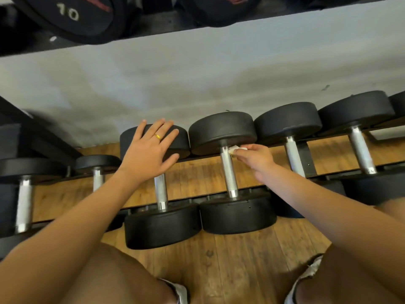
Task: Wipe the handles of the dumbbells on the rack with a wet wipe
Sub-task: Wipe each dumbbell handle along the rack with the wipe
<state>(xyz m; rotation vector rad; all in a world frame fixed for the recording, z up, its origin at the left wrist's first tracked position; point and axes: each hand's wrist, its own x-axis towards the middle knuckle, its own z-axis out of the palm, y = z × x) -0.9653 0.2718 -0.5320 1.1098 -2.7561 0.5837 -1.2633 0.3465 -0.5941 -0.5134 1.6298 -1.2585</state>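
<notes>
Head view, looking down on a low rack [306, 156] of black dumbbells. All places are taken from the centre dumbbell [237, 213].

- Centre dumbbell: lies across the rack rails with one head towards the person and the other towards the wall [197, 73]. Its knurled steel handle [228, 172] is bare for most of its length.
- Wet wipe [235, 148]: a small white wad at the far end of that handle, just under the far head. It touches the right side of the steel.
- Right hand [256, 160]: reaches in from the right of the centre dumbbell. Its fingers are bunched and pinch the wipe against the handle.
- Left hand [149, 154]: lies over the neighbouring dumbbell [162, 229] just left of the centre one. The palm rests flat on that dumbbell's far head, with the fingers straight, spread and gripping nothing. A gold ring [157, 136] sits on one finger.
- Right of the centre dumbbell: two more large dumbbells [287, 121] in a row, heads close together.
- Left of it, beyond the neighbour: smaller dumbbells [97, 163], somewhat blurred.
- Below and in front of it: wooden floor [230, 260], with the person's knees at the bottom edge.
- Above and behind it, over the wall strip: a dark weight plate [72, 16] marked "10".
</notes>
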